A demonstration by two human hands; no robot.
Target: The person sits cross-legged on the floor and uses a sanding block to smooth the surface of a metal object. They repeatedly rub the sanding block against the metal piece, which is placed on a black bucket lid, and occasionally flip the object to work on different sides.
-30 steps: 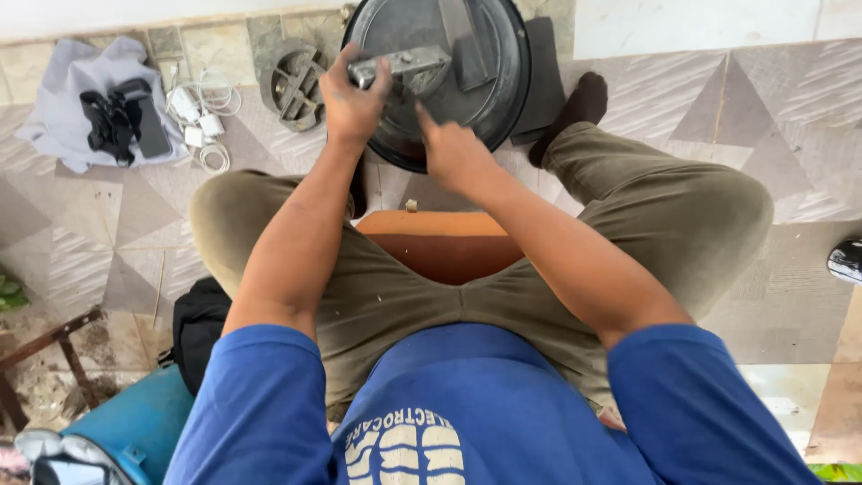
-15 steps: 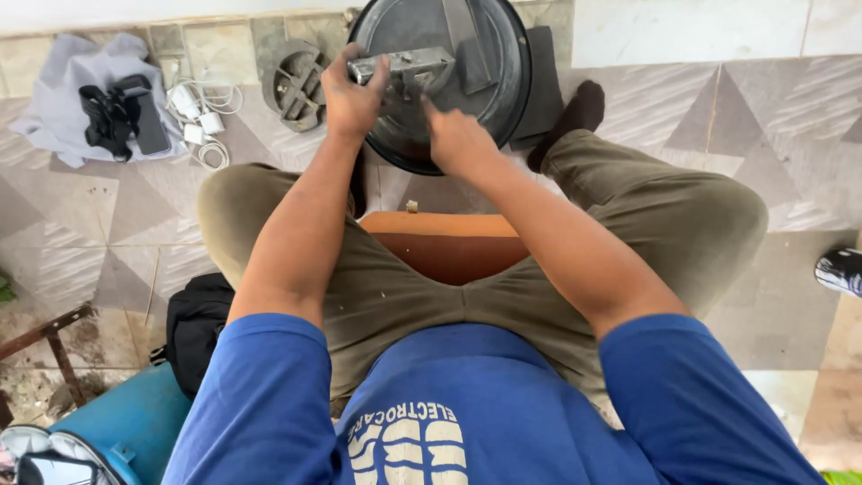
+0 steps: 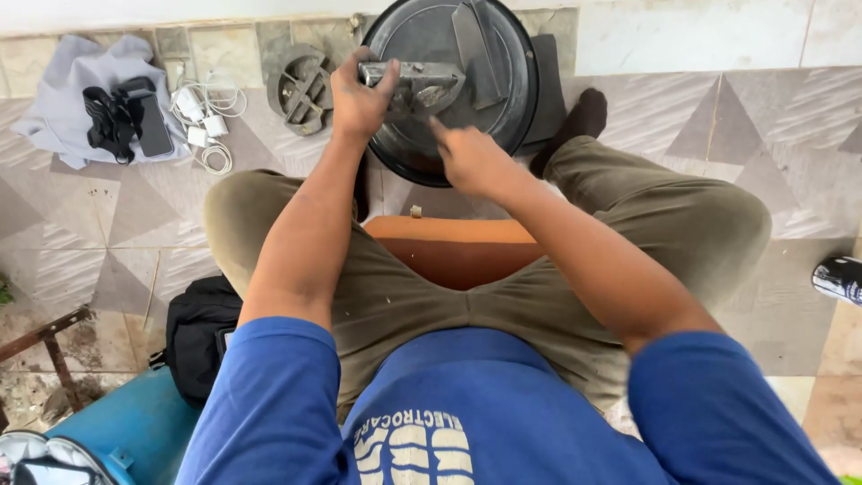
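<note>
Left hand (image 3: 359, 94) grips the metal bracket (image 3: 415, 79) on the round pan (image 3: 503, 81); right hand (image 3: 471, 162), just below, points a finger at it.

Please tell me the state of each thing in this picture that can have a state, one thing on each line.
left hand: closed around the metal bar
right hand: fingers on the disc, gripping nothing
metal bar: lying across the disc, held at one end
round black disc: tilted up on the floor
white cable: loosely coiled
grey cloth: crumpled
</note>
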